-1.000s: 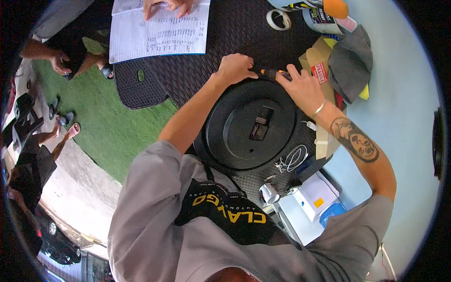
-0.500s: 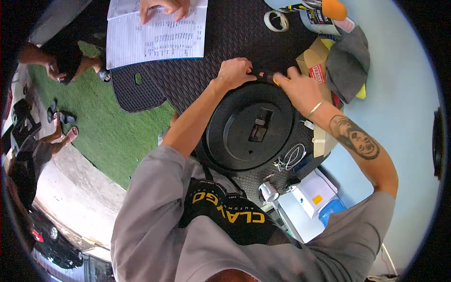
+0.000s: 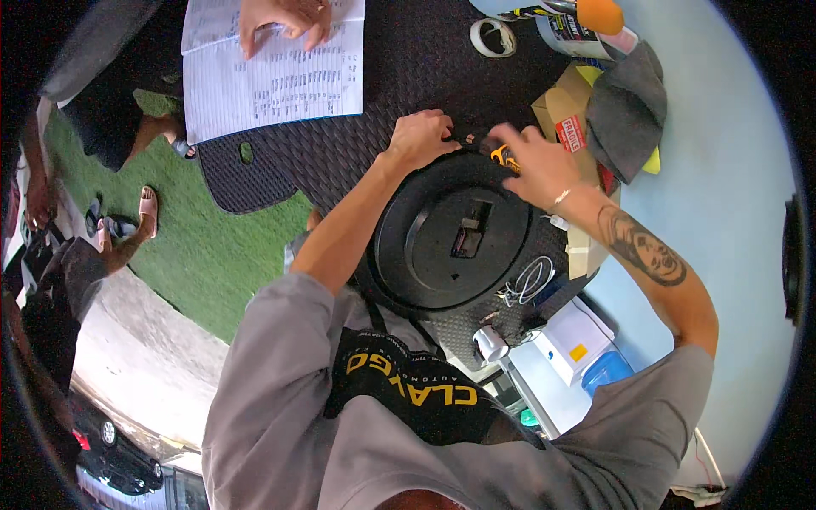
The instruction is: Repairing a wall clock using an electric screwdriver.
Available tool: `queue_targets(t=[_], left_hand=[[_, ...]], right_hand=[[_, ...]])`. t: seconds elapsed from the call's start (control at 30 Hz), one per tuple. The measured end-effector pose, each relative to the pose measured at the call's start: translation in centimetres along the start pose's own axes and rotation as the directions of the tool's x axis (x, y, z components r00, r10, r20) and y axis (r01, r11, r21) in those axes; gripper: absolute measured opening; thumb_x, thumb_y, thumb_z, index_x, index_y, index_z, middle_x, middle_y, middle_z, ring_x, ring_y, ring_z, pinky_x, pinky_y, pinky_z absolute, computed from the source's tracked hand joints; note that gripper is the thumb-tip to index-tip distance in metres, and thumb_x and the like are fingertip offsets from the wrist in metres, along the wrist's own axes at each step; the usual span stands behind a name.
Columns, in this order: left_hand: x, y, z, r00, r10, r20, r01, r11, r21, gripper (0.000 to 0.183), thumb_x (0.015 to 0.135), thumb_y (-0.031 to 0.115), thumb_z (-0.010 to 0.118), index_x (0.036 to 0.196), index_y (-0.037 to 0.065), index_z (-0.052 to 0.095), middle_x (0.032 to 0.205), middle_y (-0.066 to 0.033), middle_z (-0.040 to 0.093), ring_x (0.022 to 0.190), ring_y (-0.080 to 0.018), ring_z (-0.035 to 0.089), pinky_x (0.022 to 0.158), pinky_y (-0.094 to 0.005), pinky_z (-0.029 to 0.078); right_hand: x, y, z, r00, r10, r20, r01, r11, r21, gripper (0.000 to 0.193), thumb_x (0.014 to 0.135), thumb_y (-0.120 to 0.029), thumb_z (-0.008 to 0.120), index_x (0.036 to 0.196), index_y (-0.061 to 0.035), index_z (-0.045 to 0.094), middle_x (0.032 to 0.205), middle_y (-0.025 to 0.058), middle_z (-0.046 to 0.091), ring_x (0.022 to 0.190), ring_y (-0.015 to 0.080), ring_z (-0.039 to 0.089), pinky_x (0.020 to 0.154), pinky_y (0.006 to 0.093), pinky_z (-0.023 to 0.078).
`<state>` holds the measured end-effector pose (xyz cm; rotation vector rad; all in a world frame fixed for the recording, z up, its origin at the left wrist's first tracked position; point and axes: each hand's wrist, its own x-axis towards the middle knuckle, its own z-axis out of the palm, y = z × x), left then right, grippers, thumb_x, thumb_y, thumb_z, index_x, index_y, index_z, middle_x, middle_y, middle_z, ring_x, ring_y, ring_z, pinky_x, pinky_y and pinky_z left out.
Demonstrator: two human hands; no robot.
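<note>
In front of me lies a large round black pan-like piece (image 3: 408,255), a rectangular opening near its middle. At its far rim, my left hand (image 3: 421,138) has its fingers curled; what they pinch, if anything, is hidden. My right hand (image 3: 540,166) is closed round an orange and black hand tool (image 3: 505,158) beyond the pan's far right rim. That hand is slightly blurred, and the tool's working end cannot be made out. A small orange-brown bit (image 3: 470,138) shows between my two hands.
Another person's hand (image 3: 285,21) rests on an open notebook (image 3: 297,89) at the far left. Right of the pan are a cardboard box (image 3: 557,110), grey cloth (image 3: 629,110) and white cable (image 3: 534,280). A tape roll (image 3: 493,38) sits far back; a white mug (image 3: 490,342) stands nearer me.
My right hand has drawn slightly back with the orange and black tool, away from my left hand, which stays at the rim. At far left, a person's sandalled foot has shifted.
</note>
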<state>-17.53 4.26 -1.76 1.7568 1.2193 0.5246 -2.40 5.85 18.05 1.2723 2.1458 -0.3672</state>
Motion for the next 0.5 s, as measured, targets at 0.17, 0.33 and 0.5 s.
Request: queue_targets(t=[0.17, 0.33, 0.5], left_hand=[[0.1, -0.1, 0.2, 1.0, -0.011, 0.004, 0.011, 1.0, -0.006, 0.033, 0.073, 0.034, 0.074, 0.09, 0.006, 0.069, 0.092, -0.0057, 0.066, 0.09, -0.0243, 0.064, 0.075, -0.0375, 0.052], [0.0, 0.4, 0.1, 1.0, -0.026, 0.01, 0.026, 1.0, 0.016, 0.032, 0.074, 0.034, 0.073, 0.09, 0.006, 0.069, 0.093, -0.0051, 0.065, 0.092, -0.0238, 0.064, 0.076, -0.0375, 0.052], [0.3, 0.2, -0.2, 0.997, -0.038, 0.061, 0.036, 0.999, 0.021, 0.038, 0.072, 0.035, 0.075, 0.097, 0.007, 0.068, 0.094, -0.0043, 0.066, 0.089, -0.0225, 0.065, 0.075, -0.0355, 0.053]], right_hand=[[1.8, 1.7, 1.4, 0.961, -0.258, -0.103, 0.234, 0.951, -0.2, 0.035, 0.074, -0.016, 0.067, 0.108, -0.012, 0.059, 0.086, 0.0132, 0.059, 0.075, 0.0365, 0.064, 0.061, 0.0447, 0.054], [3.2, 3.0, 0.6, 0.962, 0.223, 0.156, -0.272, 0.827, 0.492, 0.031, 0.072, -0.019, 0.071, 0.1, -0.0074, 0.063, 0.077, 0.0151, 0.068, 0.064, 0.0283, 0.066, 0.055, 0.0388, 0.052], [2.2, 3.0, 1.9, 0.953, 0.25, 0.173, -0.297, 0.886, 0.355, 0.061, 0.074, -0.029, 0.073, 0.128, -0.0144, 0.048, 0.101, 0.0154, 0.068, 0.085, 0.0344, 0.068, 0.074, 0.0496, 0.052]])
